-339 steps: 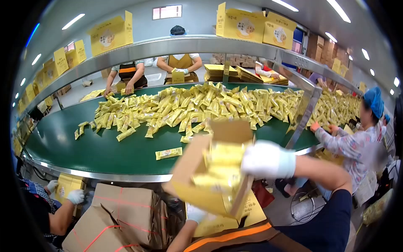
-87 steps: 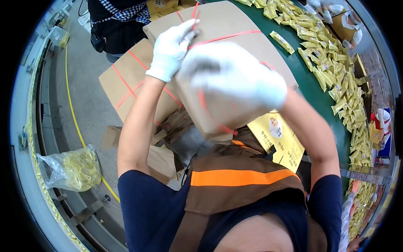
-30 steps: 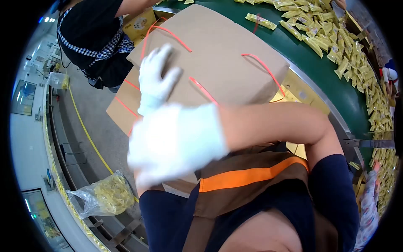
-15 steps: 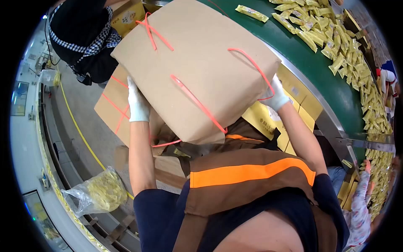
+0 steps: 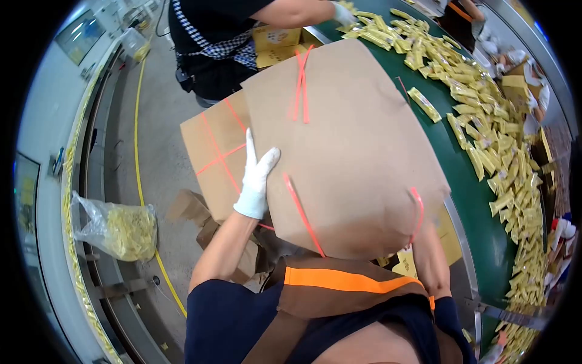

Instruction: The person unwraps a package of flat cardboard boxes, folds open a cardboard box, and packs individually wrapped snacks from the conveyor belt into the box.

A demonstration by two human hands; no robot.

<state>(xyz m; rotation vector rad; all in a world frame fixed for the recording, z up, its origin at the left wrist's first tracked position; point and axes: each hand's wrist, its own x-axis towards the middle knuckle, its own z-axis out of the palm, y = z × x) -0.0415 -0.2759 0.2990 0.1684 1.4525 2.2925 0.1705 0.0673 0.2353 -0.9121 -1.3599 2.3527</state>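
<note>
A large brown cardboard bundle (image 5: 351,145) with red plastic straps (image 5: 302,91) fills the space in front of my chest, tilted. My left hand (image 5: 257,182), in a white glove, grips its left side, with the thumb apart from the straight fingers. My right forearm (image 5: 431,258) runs up to the lower right corner; the bundle hides that hand and its fingers. Behind the left side lies another brown cardboard piece (image 5: 209,148), crossed by red straps. Below the bundle's right corner, part of a yellow printed carton (image 5: 405,264) shows.
On the right, a green conveyor belt (image 5: 451,142) carries many yellow sachets (image 5: 485,130). A co-worker in a checked apron (image 5: 212,42) stands at the upper left, reaching to the belt. A clear bag of yellow wrappers (image 5: 130,230) lies at the left. Brown cardboard (image 5: 242,258) lies below.
The bundle has moved down and right in view, nearer my chest. My left thumb now shows on its face. My right hand, visible before at the right edge, is now hidden.
</note>
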